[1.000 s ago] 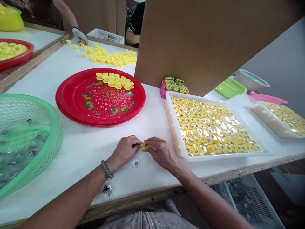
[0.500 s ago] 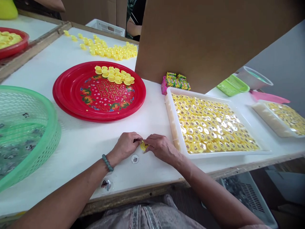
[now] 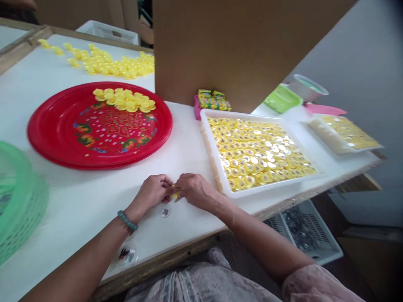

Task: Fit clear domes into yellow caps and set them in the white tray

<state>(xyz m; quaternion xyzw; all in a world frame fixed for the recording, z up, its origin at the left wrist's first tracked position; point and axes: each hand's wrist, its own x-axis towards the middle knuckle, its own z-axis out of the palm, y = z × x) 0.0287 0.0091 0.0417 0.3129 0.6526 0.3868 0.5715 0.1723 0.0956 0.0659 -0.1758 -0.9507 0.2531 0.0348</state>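
Note:
My left hand [image 3: 153, 191] and my right hand [image 3: 197, 191] meet above the white table, fingertips pinched from both sides on a small round yellow plastic piece [image 3: 175, 194]. Fingers cover most of that piece. Just below them lies a clear round disc [image 3: 165, 212] with a small printed picture. Beside my left wrist, nearer the table edge, is another clear disc [image 3: 128, 254] with a dark print. To the right stands a white tray [image 3: 209, 142] filled with rows of yellow pieces, many showing a printed picture under a shiny top.
Stacked red plates [image 3: 56, 126] hold a cluster of yellow pieces [image 3: 126, 100] at the left. More yellow pieces [image 3: 116, 65] lie behind. A green basket [image 3: 28, 205] stands far left, small boxes [image 3: 214, 100] by the cardboard panel [image 3: 214, 46], and a second tray [image 3: 330, 136] at right.
The whole view has swung to the right, so everything sits further left in the picture. Both hands stay together on the yellow piece, still pinching it.

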